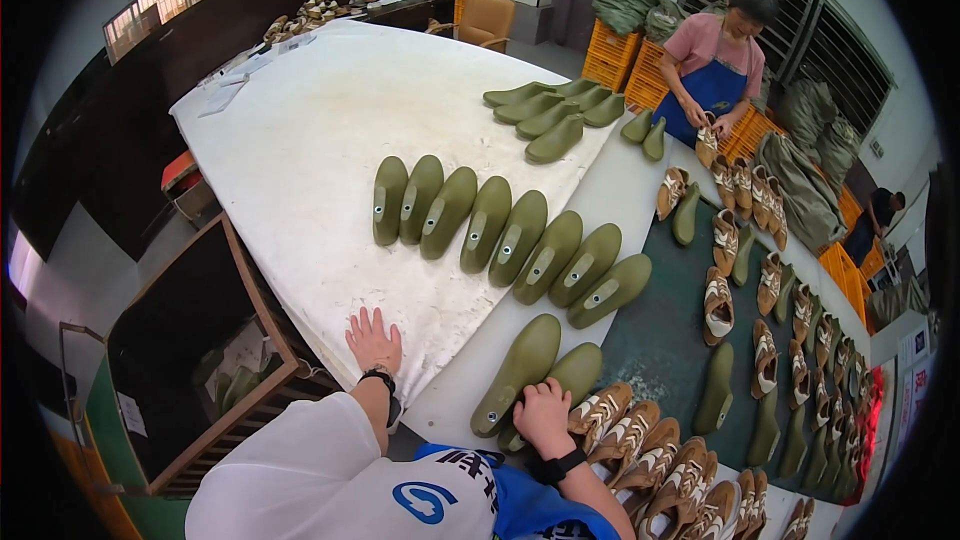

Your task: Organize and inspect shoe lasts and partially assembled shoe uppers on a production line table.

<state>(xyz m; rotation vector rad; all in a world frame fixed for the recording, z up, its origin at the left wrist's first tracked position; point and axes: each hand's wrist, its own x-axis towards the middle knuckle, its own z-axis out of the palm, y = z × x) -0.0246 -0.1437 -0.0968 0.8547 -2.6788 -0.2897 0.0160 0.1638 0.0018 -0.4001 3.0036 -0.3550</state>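
Note:
My left hand (374, 342) lies flat on the white-covered table (300, 120), fingers spread, holding nothing. My right hand (543, 414) is curled over a green shoe last (577, 372) near the table's front edge, and its fingers cover part of it. Just left of that one, touching or almost touching it, rests another green shoe last (527, 360). Beyond my hands, a slanting row of several green shoe lasts (490, 225) lies on the cloth, toes pointing away. Brown and white sneakers (640, 440) stand close to the right of my right hand.
More lasts (555, 140) sit at the far corner. On the right, a dark green surface (650, 340) carries rows of sneakers and lasts. Across from it, a co-worker (715, 70) in a blue apron handles a sneaker. A wooden-framed bin (230, 230) stands left of me; orange crates (610, 50) are stacked behind.

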